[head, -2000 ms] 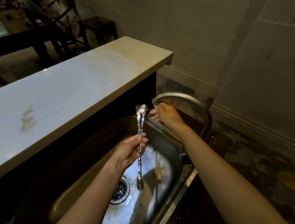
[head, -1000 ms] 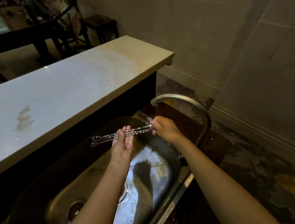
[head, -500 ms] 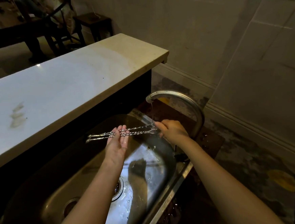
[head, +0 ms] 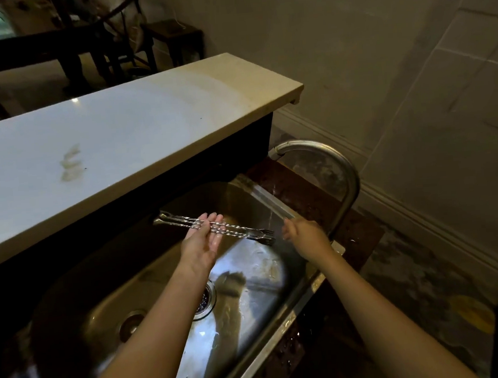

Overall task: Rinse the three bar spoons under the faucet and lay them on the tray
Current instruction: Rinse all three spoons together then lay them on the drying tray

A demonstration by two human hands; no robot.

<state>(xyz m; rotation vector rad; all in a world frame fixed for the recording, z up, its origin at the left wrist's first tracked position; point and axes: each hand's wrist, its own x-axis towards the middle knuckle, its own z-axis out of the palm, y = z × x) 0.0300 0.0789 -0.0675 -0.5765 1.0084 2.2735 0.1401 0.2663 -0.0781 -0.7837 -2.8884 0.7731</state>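
Steel fills the lower half of the view: a deep, wet sink (head: 249,281) seen from above, with a strainer drain (head: 204,301) near its middle and a second round drain (head: 132,326) to the left. Two bare forearms reach in from the bottom edge.

The left hand (head: 201,240) is palm up and mostly flat, fingers only slightly curled. The spoons (head: 215,225) lie across those fingers as a loose bundle, level over the basin. Their twisted handles run from upper left to lower right; the right ends look forked and stick out past the hand toward the water. How many there are cannot be counted for sure, though the bundle looks like three.

The right hand (head: 303,233) is just beside those ends, apart from them, holding nothing. Its fingers are loosely curled and partly spread, near the base of the faucet (head: 329,158). The faucet arches over the sink's right rim, and a thin thread of water (head: 271,217) falls from its spout, landing close to the forked ends.

Behind the sink stands a long pale table (head: 118,139), bare apart from a faint smear. No tray shows anywhere in the view.

As a judgement: rinsing seems to be under way or nearly finished, since the sink and left palm glisten and water is only trickling. Laying the spoons on the tray is not yet done, and the tray must be somewhere out of sight.
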